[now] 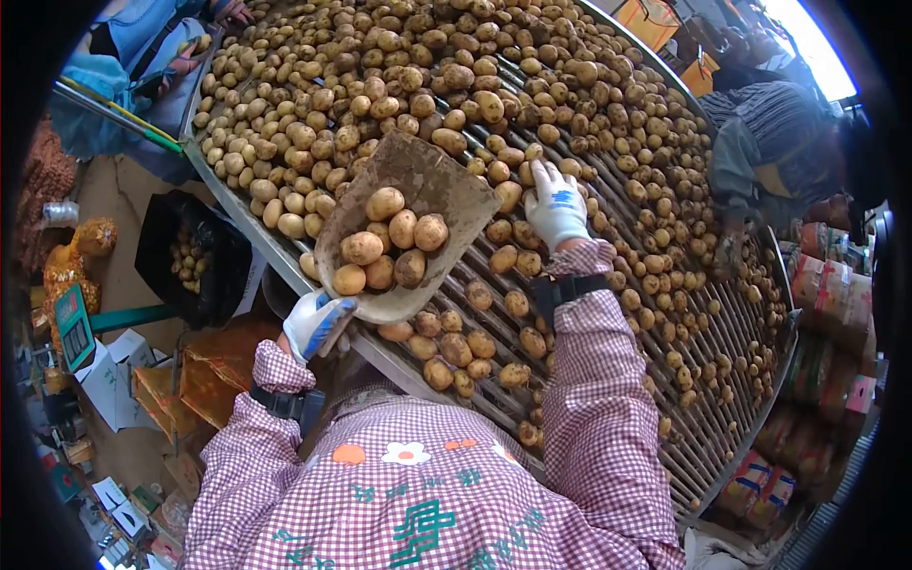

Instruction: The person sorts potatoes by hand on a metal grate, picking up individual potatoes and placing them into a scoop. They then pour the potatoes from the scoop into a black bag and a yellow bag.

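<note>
A worn scoop [465, 195] with several potatoes [362, 248] in it lies tilted over the slatted sorting table. At its lower left end, my left hand [318, 324], in a white and blue glove, is closed at the scoop's near edge, its grip partly hidden. My right hand [556, 204], in a white glove with a blue print, rests on the potatoes right of the scoop. Its fingertips touch a potato [533, 152]; whether it grips one is unclear. Many loose potatoes [456, 349] lie around both hands.
The metal rim [233, 206] of the table runs along the left. Beyond it are a black bag [195, 299] of potatoes, a green scale display [74, 328] and orange bags [223, 370]. One person's arms show at upper left; another person [779, 142] bends at the right. Filled sacks [831, 290] stand far right.
</note>
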Available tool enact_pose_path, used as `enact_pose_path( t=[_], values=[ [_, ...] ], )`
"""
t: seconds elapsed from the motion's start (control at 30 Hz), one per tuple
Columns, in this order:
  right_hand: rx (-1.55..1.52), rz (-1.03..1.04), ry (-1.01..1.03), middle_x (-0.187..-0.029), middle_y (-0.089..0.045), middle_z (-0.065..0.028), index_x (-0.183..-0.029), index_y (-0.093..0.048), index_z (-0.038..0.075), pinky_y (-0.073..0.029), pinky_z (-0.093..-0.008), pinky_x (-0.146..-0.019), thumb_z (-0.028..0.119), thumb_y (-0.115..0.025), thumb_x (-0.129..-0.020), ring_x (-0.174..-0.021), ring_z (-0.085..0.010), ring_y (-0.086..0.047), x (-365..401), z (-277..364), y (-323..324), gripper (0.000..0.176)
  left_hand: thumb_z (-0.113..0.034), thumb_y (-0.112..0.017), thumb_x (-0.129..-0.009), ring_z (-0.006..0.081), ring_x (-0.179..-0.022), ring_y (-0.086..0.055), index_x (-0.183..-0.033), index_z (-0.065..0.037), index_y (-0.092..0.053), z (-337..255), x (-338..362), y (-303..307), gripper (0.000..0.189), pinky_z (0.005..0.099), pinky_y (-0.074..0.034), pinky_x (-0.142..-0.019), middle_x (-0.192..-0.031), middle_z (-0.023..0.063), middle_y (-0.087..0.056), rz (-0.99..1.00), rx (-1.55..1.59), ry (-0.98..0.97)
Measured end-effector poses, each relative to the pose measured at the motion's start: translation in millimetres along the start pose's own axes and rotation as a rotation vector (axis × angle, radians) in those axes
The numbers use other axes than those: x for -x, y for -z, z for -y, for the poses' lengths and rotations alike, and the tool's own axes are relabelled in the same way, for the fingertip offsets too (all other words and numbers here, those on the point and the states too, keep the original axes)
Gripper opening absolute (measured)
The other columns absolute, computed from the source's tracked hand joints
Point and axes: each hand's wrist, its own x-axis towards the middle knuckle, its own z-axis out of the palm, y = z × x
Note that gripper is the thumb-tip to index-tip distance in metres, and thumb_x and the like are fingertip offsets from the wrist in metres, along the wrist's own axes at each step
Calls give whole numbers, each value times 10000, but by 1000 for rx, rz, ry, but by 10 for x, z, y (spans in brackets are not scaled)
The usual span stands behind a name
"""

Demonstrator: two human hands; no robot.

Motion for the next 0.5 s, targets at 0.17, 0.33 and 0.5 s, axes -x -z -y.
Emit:
enact_pose_path(
  t=[0.17, 0.33, 0.5],
  values=[
    [108, 431, -85, -1448, -496, -153, -1406, -520, 139, -476, -474, -1025, 218, -647, -888, -1290, -349, -544, -355, 316, 553, 539, -364, -659, -956, 165, -479, -608, -1050, 21, -645, -47, 10, -27, 396, 258, -478, -427, -708, 93, -666, 12, -4, 24],
    [184, 406, -3, -1397, -524, -185, -1353, -558, 140, -486, -470, -1009, 206, -639, -889, -1255, -356, -576, -427, 271, 361, 475, -337, -650, -974, 177, -516, -616, -1095, 24, -619, -31, -4, 36, 382, 276, -500, -464, -758, 86, -653, 52, -3, 54],
    [-285, 58, 66, -1166, -611, -163, -1234, -629, 112, -546, -416, -886, 162, -684, -842, -1025, -289, -668, -156, -45, 271, 399, -364, -655, -968, 172, -509, -604, -1102, 19, -618, 8, -15, 47, 407, 275, -491, -463, -772, 93, -654, 50, 8, 18]
  ],
)
